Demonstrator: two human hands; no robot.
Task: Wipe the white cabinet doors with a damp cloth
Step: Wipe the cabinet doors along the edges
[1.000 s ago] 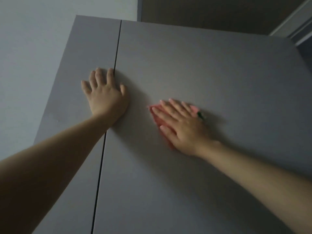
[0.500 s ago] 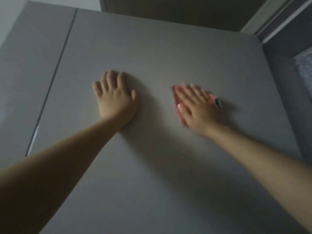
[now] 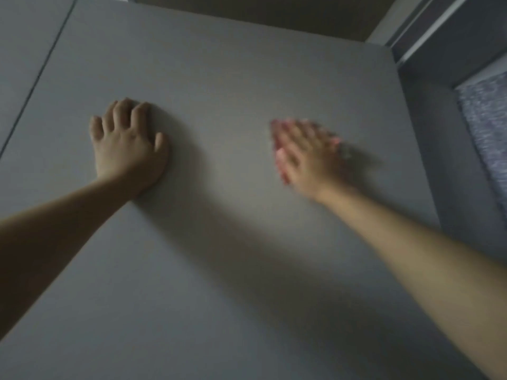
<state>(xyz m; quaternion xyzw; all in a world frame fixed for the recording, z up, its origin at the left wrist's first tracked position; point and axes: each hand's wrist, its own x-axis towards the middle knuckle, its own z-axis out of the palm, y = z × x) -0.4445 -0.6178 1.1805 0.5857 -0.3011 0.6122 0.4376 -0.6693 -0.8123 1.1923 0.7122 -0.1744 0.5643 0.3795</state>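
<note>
In the head view, the seam between the two doors now sits farther toward the left edge than half a second ago, and more of the speckled pale surface (image 3: 485,127) shows at the right. The right hand (image 3: 307,154) has turned to a smear of motion blur where it was sharp before, and it lies farther from the left hand (image 3: 129,149).

The right hand lies flat, fingers straight and together, pressing the small pink damp cloth (image 3: 277,149) against the wide flat white cabinet door (image 3: 233,78). Only a pink fringe of cloth shows along the hand's left edge and by the fingertips. The left hand is also open, palm on the same door, fingers slightly bent at the knuckles, holding nothing.

Both bare forearms reach up from the lower corners and converge toward the middle of the door, the left one in shadow, the right one lit. The narrower white door (image 3: 24,50) stands at the left, beyond the dark seam.
</note>
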